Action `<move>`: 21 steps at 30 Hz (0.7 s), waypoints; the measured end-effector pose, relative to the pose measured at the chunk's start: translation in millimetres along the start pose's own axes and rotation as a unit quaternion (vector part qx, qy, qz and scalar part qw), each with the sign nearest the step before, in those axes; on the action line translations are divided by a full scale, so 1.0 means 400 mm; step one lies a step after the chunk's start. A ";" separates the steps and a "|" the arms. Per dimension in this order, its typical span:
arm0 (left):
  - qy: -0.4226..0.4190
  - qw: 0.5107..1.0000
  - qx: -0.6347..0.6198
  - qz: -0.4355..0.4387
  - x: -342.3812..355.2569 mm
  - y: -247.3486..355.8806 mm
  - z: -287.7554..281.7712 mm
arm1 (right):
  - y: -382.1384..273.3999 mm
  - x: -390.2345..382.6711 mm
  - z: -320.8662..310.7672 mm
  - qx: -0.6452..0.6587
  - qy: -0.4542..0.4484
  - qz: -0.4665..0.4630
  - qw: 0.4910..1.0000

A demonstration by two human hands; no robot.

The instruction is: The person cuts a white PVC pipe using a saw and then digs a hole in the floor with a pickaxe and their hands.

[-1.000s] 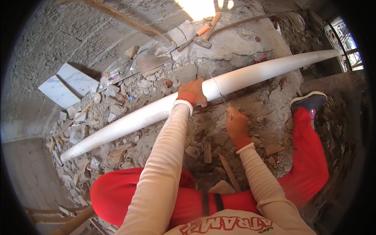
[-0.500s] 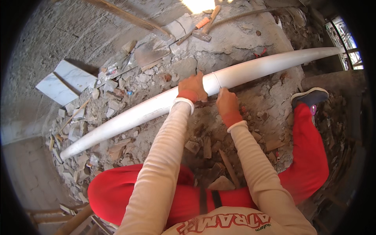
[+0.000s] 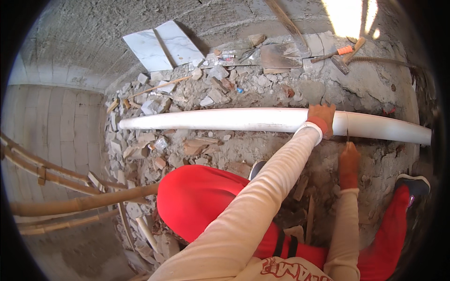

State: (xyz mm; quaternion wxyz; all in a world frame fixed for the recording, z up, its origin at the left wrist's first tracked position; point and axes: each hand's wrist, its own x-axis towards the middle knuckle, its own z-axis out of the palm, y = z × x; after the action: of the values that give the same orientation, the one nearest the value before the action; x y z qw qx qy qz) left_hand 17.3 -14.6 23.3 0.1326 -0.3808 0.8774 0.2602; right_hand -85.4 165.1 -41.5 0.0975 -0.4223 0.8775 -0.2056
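Observation:
A long white plastic pipe [image 3: 225, 120] lies across the rubble in front of me, bowed by the lens. My left hand [image 3: 322, 118] grips the pipe from above, fingers wrapped over its far side. Just to the right of it, a thin line runs around the pipe. My right hand [image 3: 348, 157] is closed on the near side, below that line. From its fingers a thin dark blade [image 3: 347, 137] reaches up to the pipe. Most of the blade is too thin, or too hidden by the fist, to make out.
Broken brick and tile pieces [image 3: 197, 146] cover the ground around the pipe. Beyond lie a hammer [image 3: 347, 58] and a trowel-like flat metal piece [image 3: 280, 57]. Marble-patterned tiles [image 3: 161, 46] lean at the far wall. Bamboo poles [image 3: 84, 200] stand at the left.
My view has swung to the right, so the scene appears shifted and the pipe lies more level. My right hand has drawn back from the pipe toward me; the left keeps its hold.

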 end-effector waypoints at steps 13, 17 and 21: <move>0.004 1.000 -0.004 -0.004 0.008 0.022 0.003 | 0.000 -0.043 -0.056 -0.002 -0.024 0.003 1.000; 0.015 1.000 0.005 -0.001 0.004 0.011 0.009 | -0.033 -0.041 -0.069 -0.006 -0.025 0.021 0.999; 0.005 1.000 -0.003 0.008 0.012 0.012 -0.002 | 0.008 -0.052 -0.075 0.014 0.005 -0.041 0.999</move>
State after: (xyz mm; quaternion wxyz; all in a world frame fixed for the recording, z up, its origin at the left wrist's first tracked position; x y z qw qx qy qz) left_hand 10.3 -15.2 23.5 0.1250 -0.3757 0.8800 0.2624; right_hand -85.1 191.5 -16.0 0.0902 -0.4556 0.8569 -0.2237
